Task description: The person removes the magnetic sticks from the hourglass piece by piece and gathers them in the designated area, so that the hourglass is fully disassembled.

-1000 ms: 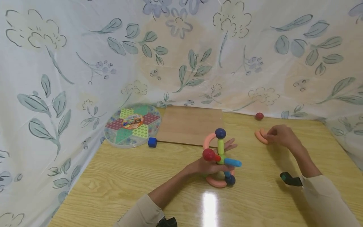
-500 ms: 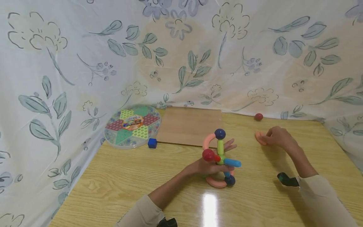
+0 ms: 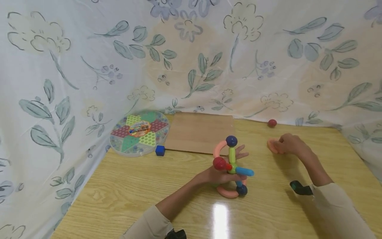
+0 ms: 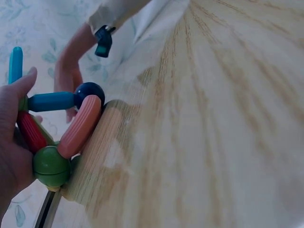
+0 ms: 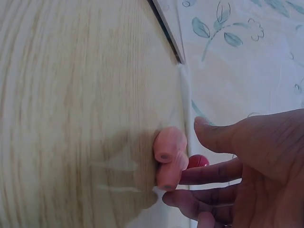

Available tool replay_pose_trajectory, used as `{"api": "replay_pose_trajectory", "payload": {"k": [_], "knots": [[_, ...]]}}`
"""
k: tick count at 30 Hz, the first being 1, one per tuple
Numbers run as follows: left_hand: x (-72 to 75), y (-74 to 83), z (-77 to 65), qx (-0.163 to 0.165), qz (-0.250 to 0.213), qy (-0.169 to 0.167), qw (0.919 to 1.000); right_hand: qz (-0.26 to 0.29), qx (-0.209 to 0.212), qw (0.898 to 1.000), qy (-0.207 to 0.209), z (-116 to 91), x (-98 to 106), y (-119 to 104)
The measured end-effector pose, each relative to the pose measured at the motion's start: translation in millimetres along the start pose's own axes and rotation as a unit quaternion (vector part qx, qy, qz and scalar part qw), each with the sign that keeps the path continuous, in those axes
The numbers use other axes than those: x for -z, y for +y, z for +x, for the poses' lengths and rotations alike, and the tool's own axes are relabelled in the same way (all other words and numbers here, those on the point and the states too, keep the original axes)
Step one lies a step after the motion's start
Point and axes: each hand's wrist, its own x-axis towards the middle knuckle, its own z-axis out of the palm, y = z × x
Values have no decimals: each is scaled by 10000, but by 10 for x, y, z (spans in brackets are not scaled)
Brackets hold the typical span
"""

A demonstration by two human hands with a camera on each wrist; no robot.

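My left hand grips a built frame of magnetic sticks and balls. A red ball, a lime stick, a blue stick and dark blue balls show on it. In the left wrist view, a green ball and a salmon curved stick sit low on the frame, near the tabletop. At the right, my right hand touches two loose salmon curved sticks with its fingertips. The right wrist view shows its thumb apart from the curved sticks, fingers extended beside them.
A loose red ball lies behind the right hand, near the floral cloth. A flat wooden board lies at the back middle. Left of it are a round Chinese checkers board and a blue cube.
At the right hand, the two curved sticks have come closer together and turned slightly. That hand has shifted a little to the left. The left hand and frame stay in place.
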Motion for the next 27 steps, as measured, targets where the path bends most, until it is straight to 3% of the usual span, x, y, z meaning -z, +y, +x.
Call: {"api": "replay_pose_trajectory", "payload": {"k": [5,7,12,14,21,27], "knots": [[-20,102,17,-203,-371,394,9983,-270,32,9994,206,-45,58,-125],[-22,182,34,-292,-320,554,9975,-379,118,9987,308,-68,82,-166],[-26,359,75,-182,-302,840,9958,-437,224,9979,433,-128,140,-305],[-27,396,80,-168,-340,848,9957,-421,260,9977,456,-155,163,-379],[-1,459,85,-597,-758,683,9930,-290,340,9982,400,-248,215,-623],[12,468,62,-248,-887,553,9942,-93,736,9964,420,-350,251,-833]]}}
